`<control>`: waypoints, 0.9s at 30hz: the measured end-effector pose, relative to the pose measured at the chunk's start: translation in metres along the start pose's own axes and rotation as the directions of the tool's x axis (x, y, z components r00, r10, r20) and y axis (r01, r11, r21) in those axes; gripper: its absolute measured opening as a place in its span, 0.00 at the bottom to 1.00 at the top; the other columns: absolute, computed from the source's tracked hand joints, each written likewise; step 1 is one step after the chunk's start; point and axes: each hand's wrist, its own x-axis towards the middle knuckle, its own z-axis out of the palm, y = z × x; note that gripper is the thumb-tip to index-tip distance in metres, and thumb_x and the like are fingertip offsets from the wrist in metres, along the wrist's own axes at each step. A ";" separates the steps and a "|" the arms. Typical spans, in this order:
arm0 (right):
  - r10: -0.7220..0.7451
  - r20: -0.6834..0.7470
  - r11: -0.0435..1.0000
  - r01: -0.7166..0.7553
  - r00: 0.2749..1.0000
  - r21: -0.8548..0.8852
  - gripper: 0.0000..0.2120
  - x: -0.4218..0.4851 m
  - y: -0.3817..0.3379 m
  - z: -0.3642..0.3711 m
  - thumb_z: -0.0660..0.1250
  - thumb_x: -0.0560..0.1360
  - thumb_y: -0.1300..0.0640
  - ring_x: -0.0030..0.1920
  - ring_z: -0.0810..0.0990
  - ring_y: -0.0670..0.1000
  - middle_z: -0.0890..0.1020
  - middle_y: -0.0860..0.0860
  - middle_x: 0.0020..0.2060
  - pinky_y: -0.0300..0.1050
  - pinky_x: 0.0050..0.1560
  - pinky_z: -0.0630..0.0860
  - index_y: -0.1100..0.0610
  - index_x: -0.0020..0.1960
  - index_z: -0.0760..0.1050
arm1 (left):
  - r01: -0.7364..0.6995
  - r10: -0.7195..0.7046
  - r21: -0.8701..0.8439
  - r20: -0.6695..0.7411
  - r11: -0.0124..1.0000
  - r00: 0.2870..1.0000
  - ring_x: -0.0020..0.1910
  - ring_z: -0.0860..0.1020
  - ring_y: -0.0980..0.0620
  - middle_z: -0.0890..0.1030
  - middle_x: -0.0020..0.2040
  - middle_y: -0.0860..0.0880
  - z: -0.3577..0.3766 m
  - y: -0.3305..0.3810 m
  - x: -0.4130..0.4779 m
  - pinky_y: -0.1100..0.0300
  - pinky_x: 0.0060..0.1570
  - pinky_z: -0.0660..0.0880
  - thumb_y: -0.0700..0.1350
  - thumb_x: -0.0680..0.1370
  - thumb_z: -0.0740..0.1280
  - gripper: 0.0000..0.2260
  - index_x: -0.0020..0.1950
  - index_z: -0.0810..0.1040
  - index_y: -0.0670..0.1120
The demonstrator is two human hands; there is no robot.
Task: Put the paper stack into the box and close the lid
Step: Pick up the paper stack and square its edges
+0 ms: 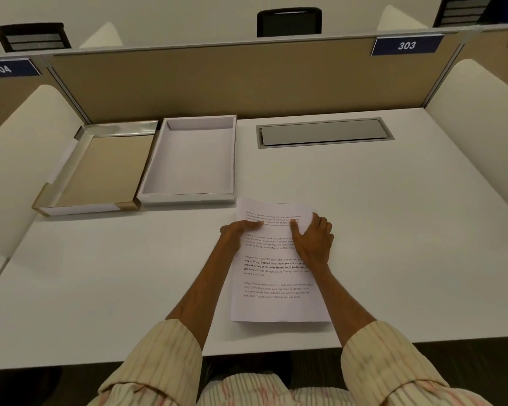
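Observation:
A stack of printed white paper [276, 276] lies flat on the white desk in front of me. My left hand [238, 231] holds its left edge near the top, thumb on the page. On the right side of the stack my right hand [313, 238] rests with its thumb on top and fingers curled over the edge. An open white box [156, 186] stands empty beyond the paper, to the left. Its lid [71, 159] lies upside down further left, touching the box, showing a tan inside and a silvery far wall.
A grey cable hatch [324, 132] is set into the desk at the back right. A tan partition [217, 80] closes the far side, with rounded white dividers [481, 118] left and right. The desk's front edge runs just above my sleeves.

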 end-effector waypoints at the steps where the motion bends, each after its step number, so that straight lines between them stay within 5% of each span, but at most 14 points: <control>1: 0.001 0.003 1.000 -0.001 1.000 -0.001 0.32 -0.001 0.000 -0.001 0.61 0.77 0.40 0.66 0.70 0.57 0.73 0.57 0.66 0.52 0.65 0.67 0.60 0.73 0.64 | -0.010 0.010 -0.017 -0.025 1.000 1.000 0.51 0.84 0.37 0.84 0.56 0.37 0.001 -0.002 0.000 0.43 0.50 0.82 0.40 0.65 0.80 0.28 0.63 0.77 0.37; 3: -0.002 0.001 1.000 0.002 1.000 -0.001 0.32 -0.001 0.000 -0.001 0.61 0.77 0.40 0.67 0.70 0.57 0.73 0.57 0.66 0.52 0.66 0.67 0.60 0.73 0.64 | -0.040 0.035 -0.051 -0.094 0.998 0.995 0.47 0.85 0.39 0.85 0.53 0.37 0.003 -0.005 0.000 0.47 0.42 0.83 0.40 0.63 0.81 0.27 0.59 0.79 0.37; 6: 0.008 0.019 0.999 -0.009 1.000 0.038 0.34 0.000 -0.001 -0.003 0.62 0.76 0.40 0.68 0.69 0.57 0.73 0.57 0.67 0.53 0.68 0.67 0.60 0.74 0.63 | -0.076 0.070 -0.074 -0.075 0.994 0.995 0.49 0.85 0.37 0.85 0.53 0.37 0.003 -0.009 -0.002 0.42 0.49 0.82 0.41 0.63 0.81 0.27 0.59 0.79 0.36; 10: 0.152 0.103 0.906 -0.180 0.983 0.384 0.43 0.000 0.005 -0.008 0.69 0.71 0.37 0.70 0.68 0.57 0.72 0.56 0.69 0.57 0.71 0.67 0.58 0.76 0.58 | -0.198 0.192 -0.087 -0.069 0.976 0.979 0.41 0.87 0.41 0.87 0.47 0.40 -0.001 -0.012 -0.013 0.47 0.40 0.84 0.43 0.60 0.83 0.25 0.54 0.82 0.39; 12: 0.167 0.236 0.783 -0.274 0.957 0.559 0.42 0.004 0.010 -0.020 0.70 0.69 0.35 0.66 0.75 0.55 0.75 0.55 0.67 0.53 0.63 0.76 0.57 0.74 0.63 | -0.264 0.260 -0.115 -0.055 0.958 0.964 0.38 0.87 0.42 0.87 0.46 0.41 -0.002 -0.011 -0.025 0.51 0.36 0.84 0.44 0.58 0.84 0.24 0.50 0.83 0.40; 15: 0.022 0.416 0.595 -0.346 0.909 0.725 0.30 0.009 0.004 -0.049 0.70 0.66 0.31 0.52 0.86 0.55 0.86 0.52 0.50 0.46 0.43 0.83 0.55 0.55 0.79 | -0.343 0.343 -0.165 -0.026 0.925 0.939 0.40 0.87 0.41 0.88 0.45 0.42 -0.003 -0.010 -0.044 0.50 0.37 0.83 0.43 0.57 0.84 0.22 0.48 0.84 0.41; 18: -0.045 0.249 0.564 -0.181 0.968 0.806 0.34 0.006 -0.015 -0.078 0.72 0.57 0.27 0.38 0.84 0.54 0.85 0.52 0.38 0.48 0.37 0.83 0.57 0.42 0.76 | -0.450 0.452 -0.198 -0.037 0.871 0.891 0.41 0.87 0.40 0.88 0.45 0.43 -0.008 -0.001 -0.063 0.51 0.37 0.83 0.42 0.59 0.83 0.19 0.46 0.85 0.43; 22: -0.167 -0.057 0.460 0.129 0.984 0.879 0.23 -0.007 -0.050 -0.109 0.70 0.64 0.32 0.30 0.84 0.45 0.84 0.45 0.31 0.37 0.30 0.79 0.52 0.40 0.78 | -0.681 0.679 -0.142 -0.066 0.719 0.731 0.43 0.87 0.41 0.87 0.47 0.44 -0.016 0.024 -0.084 0.50 0.39 0.84 0.42 0.63 0.81 0.16 0.49 0.84 0.45; 27: -0.159 -0.172 0.367 0.220 0.972 0.904 0.26 -0.023 -0.071 -0.120 0.66 0.63 0.27 0.26 0.75 0.38 0.77 0.39 0.24 0.29 0.27 0.71 0.51 0.33 0.70 | -0.838 0.836 -0.018 -0.074 0.545 0.544 0.43 0.86 0.46 0.87 0.47 0.51 -0.023 0.034 -0.091 0.55 0.38 0.84 0.43 0.65 0.79 0.17 0.51 0.84 0.54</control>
